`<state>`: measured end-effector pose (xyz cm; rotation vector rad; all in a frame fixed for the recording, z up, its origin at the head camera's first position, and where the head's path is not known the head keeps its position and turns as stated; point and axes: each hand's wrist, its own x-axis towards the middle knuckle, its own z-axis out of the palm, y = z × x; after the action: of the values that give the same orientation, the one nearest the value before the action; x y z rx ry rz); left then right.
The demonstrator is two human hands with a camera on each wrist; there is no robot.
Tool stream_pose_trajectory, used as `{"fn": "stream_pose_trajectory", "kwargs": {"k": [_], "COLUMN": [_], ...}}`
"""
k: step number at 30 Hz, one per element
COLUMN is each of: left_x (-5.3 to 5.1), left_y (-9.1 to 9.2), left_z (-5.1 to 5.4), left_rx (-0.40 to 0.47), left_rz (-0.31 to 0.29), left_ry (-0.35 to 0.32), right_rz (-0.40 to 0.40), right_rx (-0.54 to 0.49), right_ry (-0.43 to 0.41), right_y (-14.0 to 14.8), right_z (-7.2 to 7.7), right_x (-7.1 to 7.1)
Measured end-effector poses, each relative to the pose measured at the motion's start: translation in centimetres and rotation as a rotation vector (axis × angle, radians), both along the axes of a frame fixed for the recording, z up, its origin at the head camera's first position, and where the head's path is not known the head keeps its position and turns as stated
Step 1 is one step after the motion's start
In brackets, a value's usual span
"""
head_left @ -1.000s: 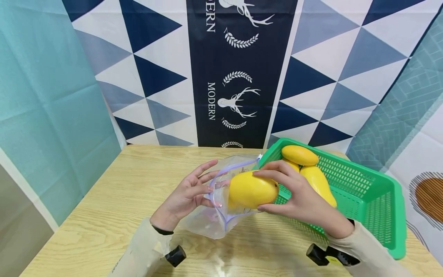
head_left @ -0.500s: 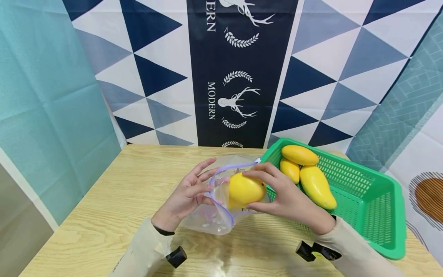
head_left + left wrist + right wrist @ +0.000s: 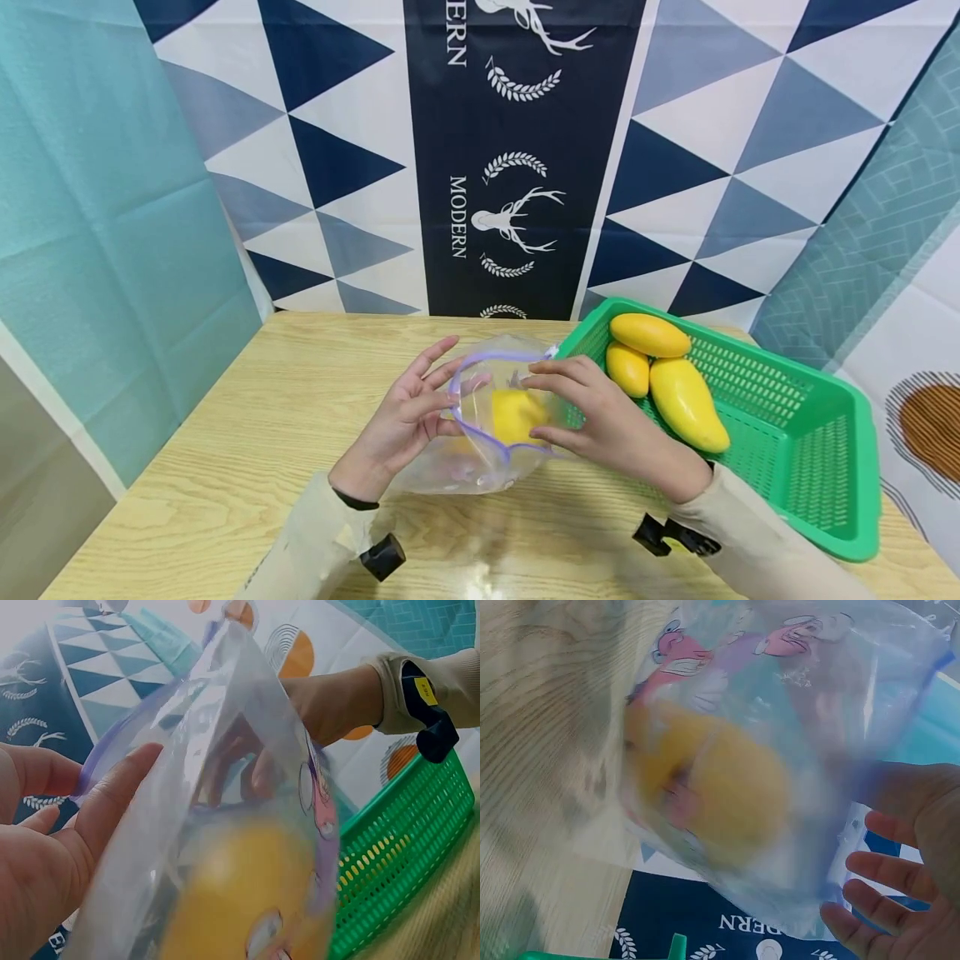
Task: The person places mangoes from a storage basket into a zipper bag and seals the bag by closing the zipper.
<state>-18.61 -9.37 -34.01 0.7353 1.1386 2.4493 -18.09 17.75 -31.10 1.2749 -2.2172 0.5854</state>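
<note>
Zip bag (image 3: pixel 438 477), one: clear thin plastic film, wrinkled, pink cartoon print, mouth edged by a purple zip strip (image 3: pixel 501 356). Bagged mango (image 3: pixel 516 417): smooth, rounded, yellow, blurred, inside the bag; whether others lie with it cannot be told. Left hand (image 3: pixel 397 427): pinching the bag's rim. Right hand (image 3: pixel 611 417): fingers spread and bent at the mouth, apart from the fruit. Basket (image 3: pixel 867 467), one: green perforated plastic, holding three glossy oval mangoes (image 3: pixel 688 404). Worktop (image 3: pixel 300 400): wood-grained.

Pale wood-grain table (image 3: pixel 187 467), triangle-patterned backdrop (image 3: pixel 525 133), teal cloth (image 3: pixel 105 217) at left
</note>
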Motion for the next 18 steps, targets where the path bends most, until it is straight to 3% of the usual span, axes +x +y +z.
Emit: {"fn": "stream_pose_trajectory", "kwargs": {"k": [10,18], "left_x": [-0.2,-0.3], "left_y": [0.0,-0.1], "left_z": [-0.1,0.0], "left_rx": [-0.015,-0.008], "left_rz": [0.054,0.057], "left_ry": [-0.031,-0.028], "right_rz": [-0.011,-0.044], "right_rx": [0.028,0.040], "right_ry": [0.007,0.047], "right_y": [0.1,0.4], "right_z": [0.4,1.2], "right_x": [0.3,0.7]}}
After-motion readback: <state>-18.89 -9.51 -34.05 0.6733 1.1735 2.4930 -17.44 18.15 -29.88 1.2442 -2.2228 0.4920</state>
